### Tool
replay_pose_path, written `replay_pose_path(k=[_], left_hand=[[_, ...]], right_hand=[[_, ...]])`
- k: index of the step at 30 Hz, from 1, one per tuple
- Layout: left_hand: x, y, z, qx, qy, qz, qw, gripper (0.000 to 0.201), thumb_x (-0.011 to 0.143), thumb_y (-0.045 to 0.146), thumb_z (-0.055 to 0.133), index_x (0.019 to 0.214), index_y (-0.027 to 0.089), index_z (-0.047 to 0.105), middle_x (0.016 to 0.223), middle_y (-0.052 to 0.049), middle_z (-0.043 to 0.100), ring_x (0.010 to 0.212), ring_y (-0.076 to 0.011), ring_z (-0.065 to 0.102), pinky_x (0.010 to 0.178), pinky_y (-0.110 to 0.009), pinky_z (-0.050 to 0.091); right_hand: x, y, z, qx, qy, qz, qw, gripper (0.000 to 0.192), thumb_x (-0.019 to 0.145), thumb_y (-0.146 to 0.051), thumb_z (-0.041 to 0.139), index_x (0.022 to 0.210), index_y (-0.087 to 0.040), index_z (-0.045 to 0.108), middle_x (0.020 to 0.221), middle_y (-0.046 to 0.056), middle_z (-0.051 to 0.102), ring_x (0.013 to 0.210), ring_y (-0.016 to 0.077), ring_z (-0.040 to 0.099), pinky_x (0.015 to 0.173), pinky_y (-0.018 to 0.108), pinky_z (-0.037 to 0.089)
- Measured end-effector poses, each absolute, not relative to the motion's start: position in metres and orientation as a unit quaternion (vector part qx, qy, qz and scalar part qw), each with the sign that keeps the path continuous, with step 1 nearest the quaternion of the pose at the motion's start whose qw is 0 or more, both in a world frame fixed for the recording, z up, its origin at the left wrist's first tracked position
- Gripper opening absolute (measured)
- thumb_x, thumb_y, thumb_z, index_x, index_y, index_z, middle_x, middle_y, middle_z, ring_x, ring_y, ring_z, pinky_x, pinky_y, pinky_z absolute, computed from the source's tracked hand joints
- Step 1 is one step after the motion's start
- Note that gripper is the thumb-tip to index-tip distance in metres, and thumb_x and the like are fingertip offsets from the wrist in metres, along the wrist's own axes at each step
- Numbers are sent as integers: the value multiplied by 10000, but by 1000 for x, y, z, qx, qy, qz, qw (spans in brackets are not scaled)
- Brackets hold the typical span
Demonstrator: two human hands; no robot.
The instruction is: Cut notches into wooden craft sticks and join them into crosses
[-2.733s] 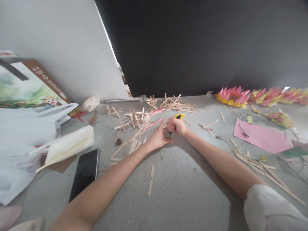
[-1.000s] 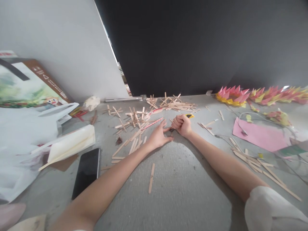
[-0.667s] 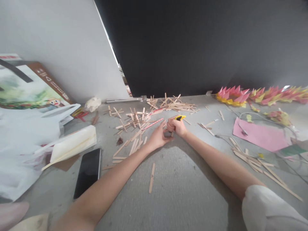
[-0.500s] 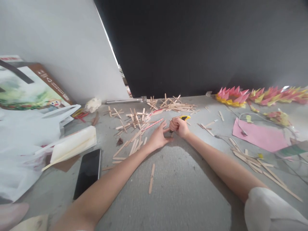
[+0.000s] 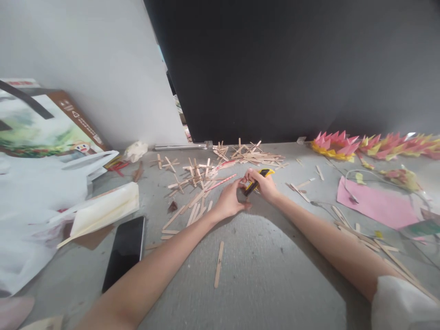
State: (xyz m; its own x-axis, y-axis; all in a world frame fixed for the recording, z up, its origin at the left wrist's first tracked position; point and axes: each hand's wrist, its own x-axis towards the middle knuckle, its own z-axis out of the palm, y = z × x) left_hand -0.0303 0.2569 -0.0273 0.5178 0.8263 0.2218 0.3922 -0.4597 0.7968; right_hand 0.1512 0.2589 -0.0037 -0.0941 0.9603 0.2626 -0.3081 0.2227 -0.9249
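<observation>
My right hand [image 5: 264, 184] grips a yellow and black utility knife [image 5: 257, 181], its tip angled down to the left. My left hand [image 5: 229, 202] rests on the grey floor just left of the knife, thumb and fingers pinched around a small piece that I cannot make out. A red-striped stick [image 5: 222, 182] lies just beyond my left fingers. Heaps of wooden craft sticks [image 5: 195, 174] lie scattered behind both hands.
A black phone [image 5: 124, 251] and a cream folded sheet [image 5: 103, 211] lie at the left, beside a white bag and a printed box [image 5: 51, 128]. One loose stick [image 5: 219, 264] lies near me. Pink paper [image 5: 374, 201], folded pink-yellow paper shapes [image 5: 335, 145] and long sticks occupy the right. A black panel stands behind.
My right hand has rocked the knife back and forth beside my left hand; now the knife lies lower and more tilted. The view has shifted slightly right.
</observation>
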Motion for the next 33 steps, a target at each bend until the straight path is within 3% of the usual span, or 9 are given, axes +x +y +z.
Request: replay_pose_path(k=[4,7,12,19,22,24,27,29,33], left_hand=[[-30,255,-25,802,383,317,330,744,624,224,948,1305,201,647,1225,-122,713,1166,-345,663,1045,-510,501],[-31,251,-24,788,365,345,355,732,669,146,894,1346,227,627,1291,-113,666,1158,-296,657,1054,-469,509],[-31,249,-28,761,352,373,397,607,783,143,798,1350,255,613,1346,-95,586,910,-162,651,905,-367,582],[-31,249,-35,712,378,416,421,622,847,205,755,1432,284,560,1564,-158,464,815,-130,659,741,-319,605],[-33,253,-36,654,412,448,449,805,830,230,796,1541,287,422,1440,-162,602,833,-147,688,791,-332,605],[-35,256,-36,615,427,457,480,824,845,296,811,1543,253,376,1183,-109,740,841,-174,718,827,-351,602],[-38,257,-34,602,429,449,502,739,876,428,802,1471,214,420,868,-22,774,843,-217,757,848,-369,596],[-38,255,-32,606,424,449,501,751,885,486,794,1472,210,417,832,-16,784,851,-234,776,858,-373,594],[-37,250,-27,591,416,455,521,826,916,549,748,1557,222,344,946,-64,820,862,-257,804,882,-401,614]], right_hand=[[168,244,-4,-368,-655,425,505,387,913,-549,736,753,-199,691,883,40,642,844,192,621,806,304,494],[183,230,-12,-407,-705,364,453,332,964,-539,678,869,-235,770,866,44,717,819,213,665,790,325,508],[193,215,-26,-481,-639,292,523,452,1053,-601,494,910,-289,788,926,37,783,873,241,719,796,347,551],[183,210,-32,-499,-572,332,560,488,1018,-670,522,869,-270,759,633,1,641,528,180,549,471,285,388],[181,214,-32,-478,-556,406,546,477,1022,-683,502,941,-280,744,462,-58,442,391,160,405,423,288,312],[180,217,-30,-455,-577,420,533,438,1023,-660,523,1021,-277,736,482,-51,506,422,174,475,468,304,382],[179,218,-24,-441,-639,371,510,345,1042,-549,567,1189,-273,713,717,24,731,726,235,692,720,363,531],[179,215,-21,-421,-664,355,505,340,1056,-489,557,1305,-283,665,851,51,773,842,249,721,819,393,546],[178,209,-19,-398,-694,328,503,351,1078,-439,515,1376,-305,643,897,49,767,826,240,738,821,399,574]])
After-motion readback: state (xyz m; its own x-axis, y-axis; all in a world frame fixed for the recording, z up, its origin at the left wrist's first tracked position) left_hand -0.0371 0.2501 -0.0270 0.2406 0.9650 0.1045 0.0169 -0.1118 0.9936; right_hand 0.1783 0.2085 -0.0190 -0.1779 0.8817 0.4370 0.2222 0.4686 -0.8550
